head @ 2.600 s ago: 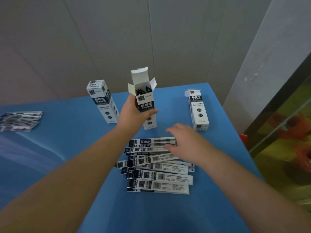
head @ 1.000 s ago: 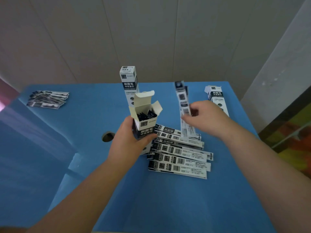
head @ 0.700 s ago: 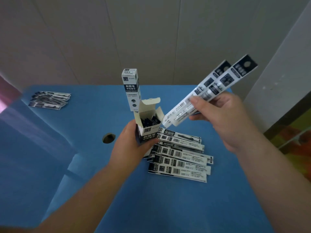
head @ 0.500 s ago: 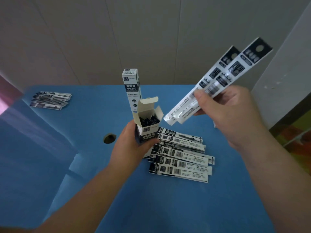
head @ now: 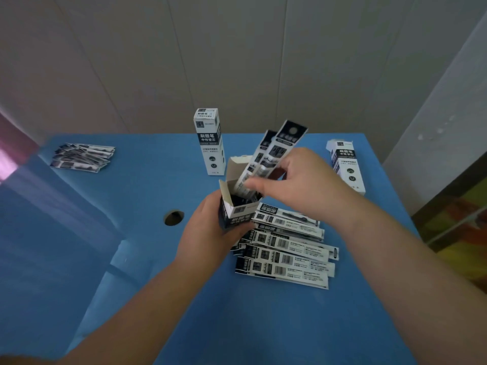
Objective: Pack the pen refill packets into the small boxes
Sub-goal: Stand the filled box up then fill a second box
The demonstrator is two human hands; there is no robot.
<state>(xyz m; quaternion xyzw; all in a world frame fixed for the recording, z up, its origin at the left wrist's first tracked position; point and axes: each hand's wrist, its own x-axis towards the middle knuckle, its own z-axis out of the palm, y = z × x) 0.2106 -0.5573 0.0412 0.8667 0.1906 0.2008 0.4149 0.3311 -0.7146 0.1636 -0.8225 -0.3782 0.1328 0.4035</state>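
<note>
Two refill packets [head: 274, 156], flat glossy strips printed black and white, are pinched in the right hand [head: 303, 183]; their long axis tilts toward one o'clock, lower ends already inside the mouth of the open box [head: 237, 206], directly below the fingertips. The left hand [head: 208, 233] wraps around that thin cardboard carton, flaps up. More packets [head: 287, 251] lie fanned at three o'clock of it on the smooth blue table [head: 237, 325]; two closed boxes [head: 210, 143] stand toward twelve and two.

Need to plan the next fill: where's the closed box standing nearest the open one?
In the head view the closed box stands upright on the blue table, centre back, just behind the open box held by the left hand.
</note>
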